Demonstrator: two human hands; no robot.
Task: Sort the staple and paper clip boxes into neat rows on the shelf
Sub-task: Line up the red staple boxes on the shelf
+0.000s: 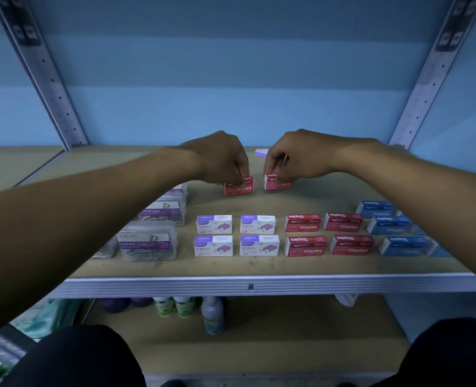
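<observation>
My left hand point(222, 160) grips a red staple box point(239, 188) from above, and my right hand point(295, 157) grips a second red staple box point(277, 184) beside it; both boxes rest on the wooden shelf point(259, 266) towards the back. In front stand two rows of white-and-purple staple boxes point(214, 224), red staple boxes point(303, 223) and blue staple boxes point(389, 224). Clear paper clip boxes point(147, 244) line up at the left, partly hidden by my left forearm. A lone purple-and-white box point(260, 152) lies at the back, between my hands.
Perforated metal uprights point(49, 79) flank the shelf against a blue wall. The shelf's metal front lip point(250, 286) runs across the view. On the lower shelf stand small bottles point(213, 314) and tubs point(175, 305). Packaged goods lie at the lower left.
</observation>
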